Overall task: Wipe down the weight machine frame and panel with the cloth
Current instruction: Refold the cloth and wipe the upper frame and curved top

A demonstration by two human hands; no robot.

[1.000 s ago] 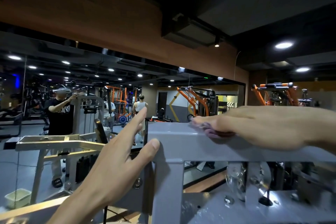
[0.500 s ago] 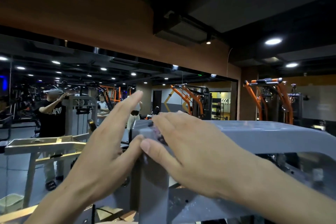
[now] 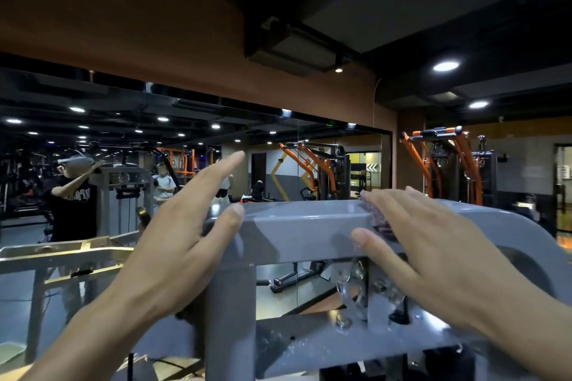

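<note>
Mirror (image 3: 185,148) seen on far wall, at left. Left hand (image 3: 173,244) laid flat, fingers straight, thumb set against left end of grey frame (image 3: 297,226). Purple cloth (image 3: 376,216) pressed onto frame top under flat, straight-fingered right hand (image 3: 433,244).

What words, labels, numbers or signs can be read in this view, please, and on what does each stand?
None can be read.
White lettering on the black T-shirt reflected in the mirror: too blurred to read.
Sign with white chevron arrows on the far wall: arrows only, no words.
Grey frame: no label visible.
</note>
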